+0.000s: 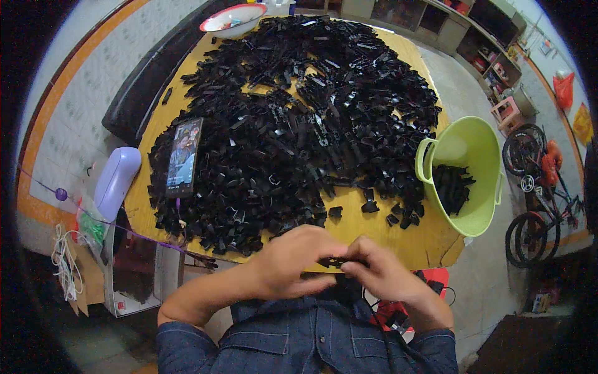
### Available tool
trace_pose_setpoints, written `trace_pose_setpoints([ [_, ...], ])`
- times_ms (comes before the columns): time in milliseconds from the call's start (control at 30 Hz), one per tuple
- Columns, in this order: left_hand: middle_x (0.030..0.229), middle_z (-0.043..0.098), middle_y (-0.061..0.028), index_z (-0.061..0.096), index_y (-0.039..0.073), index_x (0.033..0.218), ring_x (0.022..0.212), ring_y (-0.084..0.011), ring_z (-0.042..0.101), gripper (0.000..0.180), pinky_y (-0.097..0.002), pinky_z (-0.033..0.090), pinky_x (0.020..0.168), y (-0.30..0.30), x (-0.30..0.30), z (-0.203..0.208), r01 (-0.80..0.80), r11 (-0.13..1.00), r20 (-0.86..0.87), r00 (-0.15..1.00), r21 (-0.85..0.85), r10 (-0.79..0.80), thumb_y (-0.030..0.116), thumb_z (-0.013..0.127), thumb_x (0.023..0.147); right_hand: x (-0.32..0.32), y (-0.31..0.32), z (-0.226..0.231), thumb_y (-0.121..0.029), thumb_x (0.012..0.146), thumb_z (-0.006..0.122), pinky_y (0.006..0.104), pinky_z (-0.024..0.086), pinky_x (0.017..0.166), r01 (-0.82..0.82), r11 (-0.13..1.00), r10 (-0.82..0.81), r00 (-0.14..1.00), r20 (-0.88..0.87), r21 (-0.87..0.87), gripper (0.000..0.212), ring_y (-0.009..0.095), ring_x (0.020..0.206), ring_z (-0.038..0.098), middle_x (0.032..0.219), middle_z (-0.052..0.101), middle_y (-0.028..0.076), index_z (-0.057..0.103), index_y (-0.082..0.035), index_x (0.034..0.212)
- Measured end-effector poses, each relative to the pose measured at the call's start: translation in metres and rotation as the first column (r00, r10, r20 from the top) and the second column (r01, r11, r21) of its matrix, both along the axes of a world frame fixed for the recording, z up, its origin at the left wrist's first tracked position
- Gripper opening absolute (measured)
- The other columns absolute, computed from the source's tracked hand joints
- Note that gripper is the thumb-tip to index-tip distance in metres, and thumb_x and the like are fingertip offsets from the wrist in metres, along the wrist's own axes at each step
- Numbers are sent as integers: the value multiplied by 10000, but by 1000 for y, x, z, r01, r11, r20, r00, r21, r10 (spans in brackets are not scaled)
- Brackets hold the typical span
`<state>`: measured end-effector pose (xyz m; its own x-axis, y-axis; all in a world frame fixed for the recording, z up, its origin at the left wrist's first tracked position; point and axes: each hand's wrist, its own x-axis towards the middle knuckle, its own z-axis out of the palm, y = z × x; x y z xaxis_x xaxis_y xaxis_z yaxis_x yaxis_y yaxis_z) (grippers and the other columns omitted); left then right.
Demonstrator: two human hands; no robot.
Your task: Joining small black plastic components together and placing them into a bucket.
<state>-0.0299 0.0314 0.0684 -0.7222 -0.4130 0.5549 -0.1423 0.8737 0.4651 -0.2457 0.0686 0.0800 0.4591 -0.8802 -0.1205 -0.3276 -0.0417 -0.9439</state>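
Standing in the room, I see a person in a dark denim shirt [280, 341] bent over a yellow table [402, 240], both hands together at its near edge. Right hand [385, 269]: thumb and forefinger pinch a small black plastic piece [334, 262], which sits between the two hands just over the table's lip. Left hand [298, 257]: motion-blurred, fingers curved about the piece's other end, thumb below; whether they clench it, I cannot tell. Most of the tabletop lies under a broad heap of black plastic parts [261, 146], a few loose ones near the front edge. At the heap's left side a smartphone [184, 156] lies on the parts, screen lit with a picture of people; small pale lettering near the screen's bottom, too fine to read. A purple cable [178, 204] runs from its lower end. Lime-green bucket [479, 159] at the table's right edge, side handles showing, more black strips [453, 189] inside. Far end: red-rimmed white basin [232, 22]. Left of table, a rounded lavender object [118, 181]; lower down, a white cabinet with a small red label [121, 305], illegible. Right: a bicycle [529, 187] by the wall, a red bag [564, 90] hanging above.
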Motion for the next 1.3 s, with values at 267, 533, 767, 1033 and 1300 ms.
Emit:
trace_pose_setpoints([
  [267,1342,371,-162,96,17,1403,1247,-246,368,838,-361,279,1031,25,-46,-19,409,50,-412,908,911,73,515,499,862,16,23,-22,-132,837,585,454,443,625,-59,959,51,998,-35,-276,259,432,724,543,795,547,193,396,-52,994],
  [533,1067,557,-74,634,87,913,939,-261,521,210,-377,404,812,-30,-46,-11,-438,881,198,893,180,404,268,562,834,-6,-19,-15,-51,782,591,414,445,700,264,922,-323,929,-183,-284,244,361,853,531,891,543,157,501,-43,1008],
  [767,921,584,-26,641,135,746,823,-232,507,70,-362,388,655,-37,-49,-24,-469,826,353,750,-312,559,176,659,691,6,-86,-28,-155,686,690,381,460,699,40,721,-487,739,-466,-691,271,285,835,567,820,597,84,586,-86,926],
  [1033,866,615,-92,614,56,832,792,-261,608,132,-349,491,694,-26,-15,-5,-508,860,112,859,55,500,80,654,708,13,-99,-25,-214,748,678,349,490,606,16,872,-336,747,-574,-489,268,262,691,626,800,642,116,607,-145,997],
  [1300,920,610,-97,649,28,845,783,-201,617,142,-269,500,675,-24,10,6,-411,870,-111,885,271,452,21,689,709,5,-53,-17,-86,747,698,305,454,559,231,875,-267,963,-25,-426,221,201,663,560,798,580,86,570,-49,924],
])
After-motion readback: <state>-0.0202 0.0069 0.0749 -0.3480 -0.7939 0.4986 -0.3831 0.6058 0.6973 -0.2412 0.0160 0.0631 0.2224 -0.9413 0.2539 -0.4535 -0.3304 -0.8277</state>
